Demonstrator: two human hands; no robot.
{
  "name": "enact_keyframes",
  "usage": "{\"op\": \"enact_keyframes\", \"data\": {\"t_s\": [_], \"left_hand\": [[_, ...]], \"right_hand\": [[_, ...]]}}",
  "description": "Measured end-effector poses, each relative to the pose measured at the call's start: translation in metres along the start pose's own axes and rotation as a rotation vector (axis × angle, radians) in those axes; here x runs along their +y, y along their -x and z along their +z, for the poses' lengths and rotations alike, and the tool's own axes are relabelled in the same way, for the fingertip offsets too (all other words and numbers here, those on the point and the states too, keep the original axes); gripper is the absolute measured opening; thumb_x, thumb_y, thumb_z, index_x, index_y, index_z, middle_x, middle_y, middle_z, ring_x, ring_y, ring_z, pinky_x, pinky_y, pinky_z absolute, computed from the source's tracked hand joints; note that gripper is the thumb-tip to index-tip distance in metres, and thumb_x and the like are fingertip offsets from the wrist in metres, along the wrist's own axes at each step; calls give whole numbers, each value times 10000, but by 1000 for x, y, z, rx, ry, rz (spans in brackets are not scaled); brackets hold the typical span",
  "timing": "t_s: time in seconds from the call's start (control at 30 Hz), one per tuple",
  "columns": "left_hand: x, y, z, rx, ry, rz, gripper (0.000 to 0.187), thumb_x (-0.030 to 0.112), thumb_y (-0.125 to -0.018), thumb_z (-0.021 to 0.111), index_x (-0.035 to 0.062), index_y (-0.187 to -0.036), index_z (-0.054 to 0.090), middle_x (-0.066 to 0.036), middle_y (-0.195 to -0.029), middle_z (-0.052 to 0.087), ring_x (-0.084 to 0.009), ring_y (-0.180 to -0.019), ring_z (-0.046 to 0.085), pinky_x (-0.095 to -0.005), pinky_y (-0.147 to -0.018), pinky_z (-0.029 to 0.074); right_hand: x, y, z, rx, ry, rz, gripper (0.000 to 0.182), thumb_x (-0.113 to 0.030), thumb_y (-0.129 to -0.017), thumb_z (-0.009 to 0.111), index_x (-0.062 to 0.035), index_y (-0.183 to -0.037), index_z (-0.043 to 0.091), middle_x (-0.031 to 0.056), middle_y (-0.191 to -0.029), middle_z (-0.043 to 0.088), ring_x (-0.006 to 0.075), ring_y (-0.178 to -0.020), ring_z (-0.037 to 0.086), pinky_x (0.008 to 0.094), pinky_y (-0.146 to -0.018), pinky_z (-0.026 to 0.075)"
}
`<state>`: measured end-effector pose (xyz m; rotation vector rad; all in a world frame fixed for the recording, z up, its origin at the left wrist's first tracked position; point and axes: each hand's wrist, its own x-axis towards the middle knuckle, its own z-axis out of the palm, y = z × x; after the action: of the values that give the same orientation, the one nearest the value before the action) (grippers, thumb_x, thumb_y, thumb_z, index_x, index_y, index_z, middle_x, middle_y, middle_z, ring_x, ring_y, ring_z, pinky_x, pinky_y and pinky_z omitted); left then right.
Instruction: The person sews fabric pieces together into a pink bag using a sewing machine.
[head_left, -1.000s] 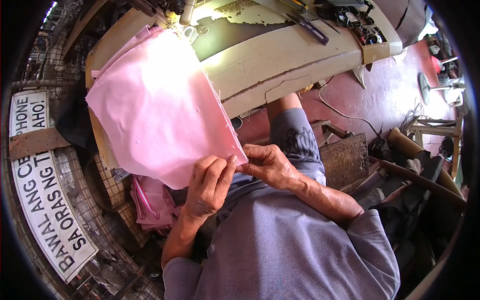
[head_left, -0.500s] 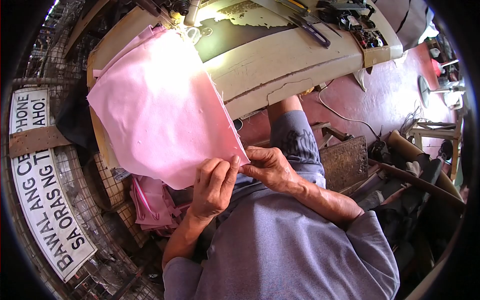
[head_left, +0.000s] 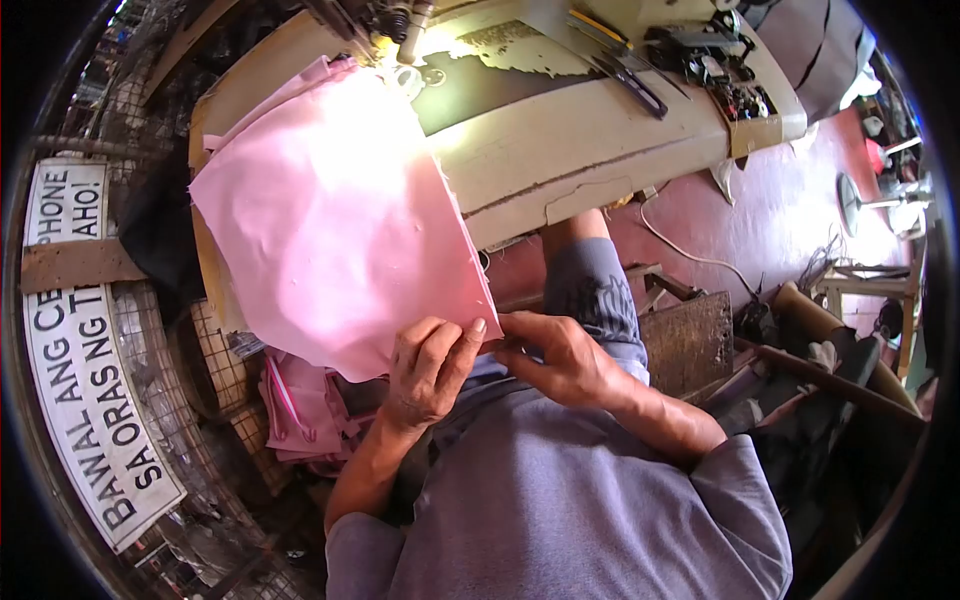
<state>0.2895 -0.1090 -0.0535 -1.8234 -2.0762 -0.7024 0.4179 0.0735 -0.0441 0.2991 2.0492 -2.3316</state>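
Note:
A large piece of pink fabric (head_left: 340, 220) lies over the left end of the worktable, its near edge hanging toward my lap. My left hand (head_left: 430, 368) pinches the near edge close to the right corner, thumb on top and fingers curled. At that same corner, my right hand (head_left: 562, 358) has its thumb and forefinger closed on the cloth's edge. The fabric's right side shows frayed threads and looks layered. Its far end lies under a bright lamp beside the sewing machine parts (head_left: 405, 30).
On the worktable (head_left: 570, 165) lie a dark-handled cutter (head_left: 640, 92), a yellow tool (head_left: 600, 30) and a parts tray (head_left: 745, 100). More pink pieces (head_left: 300, 410) sit low at left, near a wire mesh with a sign (head_left: 85, 350). A wooden box (head_left: 685, 345) stands at right.
My right hand has turned slightly and shifted a little right and down at the corner. The left hand keeps its pinch. The whole view has shifted slightly.

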Motion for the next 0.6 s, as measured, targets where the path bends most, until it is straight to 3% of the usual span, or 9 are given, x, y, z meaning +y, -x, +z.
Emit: {"op": "enact_keyframes", "data": {"t_s": [0.07, 0.17, 0.2, 0.3, 0.33, 0.43, 0.47, 0.6], "left_hand": [[1, -4, -4, -4, 61, -39, 430, -30, -853, 730, -17, -1278, 664, -128, -1160, 619, -296, -1051, 616, -418, -848, 546], [-1, -1, -2, 51, 130, -60, 396, -30, -842, 739, -57, -1227, 653, -155, -1162, 634, -329, -1055, 629, -435, -856, 556], [-1, -1, -2, 72, 139, -49, 370, -50, -851, 712, -82, -1198, 589, -192, -1146, 646, -357, -1046, 643, -455, -869, 563], [-3, 4, 1, 88, 214, -85, 390, -82, -862, 669, -74, -1214, 503, -221, -1113, 649, -369, -1023, 648, -468, -876, 563], [-2, 3, 0, 99, 216, -92, 406, -101, -873, 630, -68, -1232, 445, -236, -1092, 649, -374, -1005, 651, -479, -877, 563], [-3, 8, 0, 83, 206, -92, 423, -99, -866, 636, -76, -1238, 436, -238, -1091, 649, -375, -993, 653, -479, -867, 566], [-5, 11, 3, 97, 188, -73, 385, -42, -897, 625, -69, -1257, 489, -230, -1131, 638, -374, -1038, 640, -465, -886, 560], [0, 22, 10, 72, -262, -294, 365, 59, -953, 595, 13, -1314, 591, -176, -1300, 614, -374, -1188, 594, -518, -1022, 469]], "right_hand": [[2, 2, -1, 229, 662, -281, 542, -11, -902, 669, 42, -1427, 545, 158, -1254, 678, 255, -1179, 649, 354, -1009, 512], [-14, -13, -23, 99, 1047, -755, 621, -83, -828, 681, 18, -1428, 562, 178, -1205, 680, 308, -1169, 642, 392, -944, 535], [-24, -18, -24, 12, 1102, -844, 574, -144, -798, 668, 14, -1349, 637, 171, -1184, 687, 301, -1200, 626, 432, -952, 549], [-29, -27, -29, -35, 1253, -1009, 478, -142, -780, 682, 29, -1225, 709, 169, -1178, 688, 298, -1195, 630, 440, -982, 552], [-35, -31, -31, -67, 1266, -1052, 421, -145, -732, 697, 42, -1107, 744, 167, -1171, 691, 305, -1195, 637, 435, -1016, 547], [-46, -42, -35, -250, 1293, -1122, 425, -152, -702, 694, 51, -1073, 738, 168, -1157, 696, 316, -1192, 645, 432, -1022, 547], [-44, -45, -34, -266, 1309, -1151, 413, -158, -685, 688, 50, -1038, 731, 174, -1142, 699, 325, -1159, 666, 438, -1015, 555], [-52, -44, -33, -239, 1286, -1163, 369, -148, -702, 691, 40, -1018, 722, 178, -1111, 704, 323, -1073, 701, 433, -974, 587]]}}
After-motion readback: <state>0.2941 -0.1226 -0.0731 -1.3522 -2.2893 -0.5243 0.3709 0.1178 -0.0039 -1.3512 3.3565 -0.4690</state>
